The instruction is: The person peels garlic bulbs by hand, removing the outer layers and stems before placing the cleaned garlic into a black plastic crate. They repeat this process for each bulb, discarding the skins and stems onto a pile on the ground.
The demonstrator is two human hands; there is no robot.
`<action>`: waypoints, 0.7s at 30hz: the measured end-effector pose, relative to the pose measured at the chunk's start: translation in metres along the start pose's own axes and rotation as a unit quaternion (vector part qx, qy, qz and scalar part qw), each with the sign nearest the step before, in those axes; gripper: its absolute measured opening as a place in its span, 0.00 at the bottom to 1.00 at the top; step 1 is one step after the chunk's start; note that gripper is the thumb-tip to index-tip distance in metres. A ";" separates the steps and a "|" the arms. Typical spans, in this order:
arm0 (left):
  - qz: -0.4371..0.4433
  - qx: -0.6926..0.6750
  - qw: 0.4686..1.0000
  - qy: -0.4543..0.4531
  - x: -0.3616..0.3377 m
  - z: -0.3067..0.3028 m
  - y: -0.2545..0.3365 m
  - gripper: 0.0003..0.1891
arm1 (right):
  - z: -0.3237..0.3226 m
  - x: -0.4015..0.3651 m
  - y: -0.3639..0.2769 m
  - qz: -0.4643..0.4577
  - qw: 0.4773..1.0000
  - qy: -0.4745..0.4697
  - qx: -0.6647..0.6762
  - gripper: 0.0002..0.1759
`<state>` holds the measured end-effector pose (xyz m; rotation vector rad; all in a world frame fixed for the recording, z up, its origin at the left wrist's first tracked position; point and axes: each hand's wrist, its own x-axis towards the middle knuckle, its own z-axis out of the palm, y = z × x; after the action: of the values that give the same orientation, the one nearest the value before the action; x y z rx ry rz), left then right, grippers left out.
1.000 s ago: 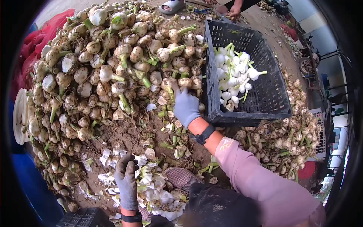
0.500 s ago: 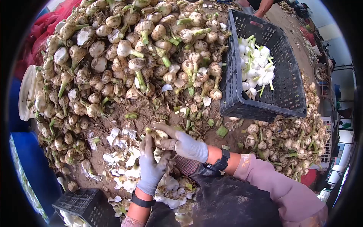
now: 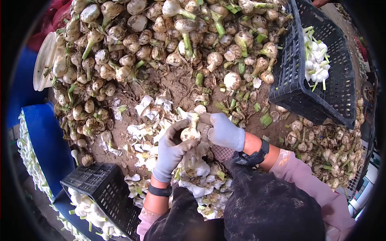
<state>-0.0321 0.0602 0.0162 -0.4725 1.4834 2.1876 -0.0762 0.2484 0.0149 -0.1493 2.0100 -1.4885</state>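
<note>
Fingers of my gloved left hand [image 3: 171, 150] are wrapped round a garlic bulb [image 3: 189, 134] with a short stem pointing up. At the right of that stem, my gloved right hand [image 3: 225, 130] is closed, its thumb and fingertips pinched by the stem and loose skin. White papery peelings [image 3: 199, 170] lie under and in front of both hands. Beyond them rises a large heap of unpeeled, soil-stained garlic bulbs [image 3: 130, 42] with green stems.
A black crate [image 3: 297, 86] with clean white garlic stands at the upper right. Another black crate [image 3: 94, 176] with white garlic is at the lower left, beside a blue container [image 3: 46, 140]. More unpeeled bulbs [image 3: 317, 140] lie at the right.
The view has shifted, so the heap sits higher and the crates appear further right or more fully in view. My left hand now grips the bulb upright, and my right fingers have closed beside its stem.
</note>
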 end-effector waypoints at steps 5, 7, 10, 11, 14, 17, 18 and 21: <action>-0.038 -0.314 0.949 -0.005 0.001 -0.008 -0.015 0.27 | 0.003 0.001 -0.010 -0.078 0.977 0.063 -0.187 0.10; -0.021 -0.316 0.948 0.043 0.000 -0.001 -0.014 0.28 | 0.009 0.005 -0.002 -0.149 0.951 0.103 -0.252 0.10; 0.062 -0.070 0.992 0.090 -0.003 0.018 -0.008 0.30 | 0.013 0.012 0.004 -0.015 0.962 0.028 0.270 0.14; 0.060 -0.070 0.992 0.089 -0.003 0.013 -0.008 0.30 | 0.009 0.014 0.006 -0.014 0.962 0.029 0.270 0.14; -0.050 -0.064 0.997 0.009 0.000 -0.010 -0.012 0.30 | 0.007 0.017 0.011 0.055 0.991 -0.023 0.123 0.10; -0.100 -0.162 0.982 0.016 0.003 -0.021 -0.004 0.27 | 0.007 0.007 0.005 -0.002 0.988 -0.107 0.113 0.11; -0.023 -0.023 0.991 0.133 0.012 -0.014 -0.007 0.26 | 0.010 0.001 0.000 0.021 0.982 -0.103 0.155 0.12; 0.140 0.204 0.956 0.155 0.011 -0.014 0.008 0.22 | 0.012 0.000 0.011 0.063 0.989 -0.060 0.122 0.13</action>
<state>-0.0453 0.0467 0.0113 -0.5025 2.2320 1.9842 -0.0667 0.2420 0.0029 -0.0095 1.6940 -1.5904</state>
